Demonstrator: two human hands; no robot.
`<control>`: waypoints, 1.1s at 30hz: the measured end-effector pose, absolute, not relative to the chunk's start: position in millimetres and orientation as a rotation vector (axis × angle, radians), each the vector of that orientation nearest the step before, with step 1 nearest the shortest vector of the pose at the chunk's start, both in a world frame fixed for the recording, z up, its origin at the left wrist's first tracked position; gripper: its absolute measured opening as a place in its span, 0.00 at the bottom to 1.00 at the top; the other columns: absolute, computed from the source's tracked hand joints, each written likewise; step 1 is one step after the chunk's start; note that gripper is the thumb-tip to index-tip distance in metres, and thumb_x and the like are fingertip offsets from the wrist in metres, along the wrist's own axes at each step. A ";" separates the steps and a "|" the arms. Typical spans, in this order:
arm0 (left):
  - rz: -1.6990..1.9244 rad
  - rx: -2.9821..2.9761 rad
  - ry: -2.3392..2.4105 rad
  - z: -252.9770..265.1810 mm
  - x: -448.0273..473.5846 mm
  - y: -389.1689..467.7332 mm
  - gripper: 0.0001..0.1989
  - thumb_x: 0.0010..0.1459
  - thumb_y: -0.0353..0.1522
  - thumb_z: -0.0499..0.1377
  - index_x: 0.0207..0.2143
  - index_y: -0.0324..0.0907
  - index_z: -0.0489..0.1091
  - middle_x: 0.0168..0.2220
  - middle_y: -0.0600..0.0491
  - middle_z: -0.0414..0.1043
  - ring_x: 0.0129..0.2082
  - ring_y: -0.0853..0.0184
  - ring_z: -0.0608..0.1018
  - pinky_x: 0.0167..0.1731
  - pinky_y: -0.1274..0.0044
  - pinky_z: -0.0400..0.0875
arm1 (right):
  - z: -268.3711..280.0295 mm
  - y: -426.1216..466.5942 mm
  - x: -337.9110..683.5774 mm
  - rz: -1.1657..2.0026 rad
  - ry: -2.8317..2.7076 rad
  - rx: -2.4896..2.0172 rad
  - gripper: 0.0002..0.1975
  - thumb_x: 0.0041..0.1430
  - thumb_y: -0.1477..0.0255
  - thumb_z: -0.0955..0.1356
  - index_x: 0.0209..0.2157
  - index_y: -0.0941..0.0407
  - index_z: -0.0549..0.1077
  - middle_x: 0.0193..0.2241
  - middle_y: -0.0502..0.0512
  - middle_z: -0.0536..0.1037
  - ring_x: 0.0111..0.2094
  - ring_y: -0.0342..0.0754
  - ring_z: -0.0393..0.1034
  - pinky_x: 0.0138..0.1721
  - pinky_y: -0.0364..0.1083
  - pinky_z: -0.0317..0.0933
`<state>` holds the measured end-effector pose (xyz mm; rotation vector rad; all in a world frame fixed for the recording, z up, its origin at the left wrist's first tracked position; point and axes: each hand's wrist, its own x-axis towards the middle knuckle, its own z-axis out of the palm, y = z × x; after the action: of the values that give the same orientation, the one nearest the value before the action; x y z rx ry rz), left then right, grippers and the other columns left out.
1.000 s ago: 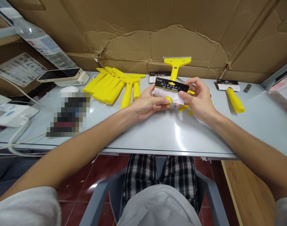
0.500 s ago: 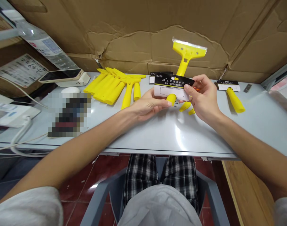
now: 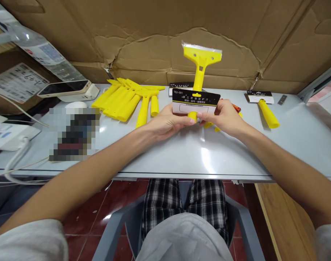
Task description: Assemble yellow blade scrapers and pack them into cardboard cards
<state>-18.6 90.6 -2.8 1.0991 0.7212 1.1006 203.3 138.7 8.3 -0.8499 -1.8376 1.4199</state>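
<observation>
A yellow scraper [image 3: 200,67] stands upright between my hands, its wide blade head on top with a clear cover along the edge. Around its handle sits a black-and-white header card [image 3: 194,105] marked TGJ-001. My left hand [image 3: 169,123] is closed on the handle's lower end, thumb in front and fingers behind. My right hand [image 3: 226,117] closes on the same handle end from the other side, its thumb tip below the card; its other fingers are mostly hidden behind the card. Small yellow pieces [image 3: 217,128] and a red-orange object [image 3: 236,107] lie partly hidden behind my right hand.
Several yellow scraper handles [image 3: 122,103] lie piled at the left. Another carded scraper [image 3: 268,114] and a small metal plate [image 3: 282,99] are at the right. A further card [image 3: 179,87], a phone [image 3: 65,88], a bottle [image 3: 43,49] and cables [image 3: 15,165] are also about; cardboard [image 3: 143,47] backs the table.
The scraper has gone from leaning right to upright. My right hand has moved from the card's right edge down to the handle end. The view has shifted slightly.
</observation>
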 end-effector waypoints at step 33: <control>1.151 1.044 0.699 -4.6 -12.8 87.8 0.31 0.44 0.24 0.80 0.53 0.42 0.82 0.53 0.46 0.85 0.56 0.57 0.84 0.65 0.62 0.72 | -1.2 125.9 187.2 1.483 -1.459 -0.714 0.30 0.53 0.49 0.81 0.44 0.58 0.80 0.48 0.58 0.82 0.47 0.46 0.79 0.51 0.47 0.79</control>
<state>-12.8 87.8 -4.6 1.0436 0.6993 1.1510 187.2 125.9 -1.2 -0.7144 -1.4592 1.4832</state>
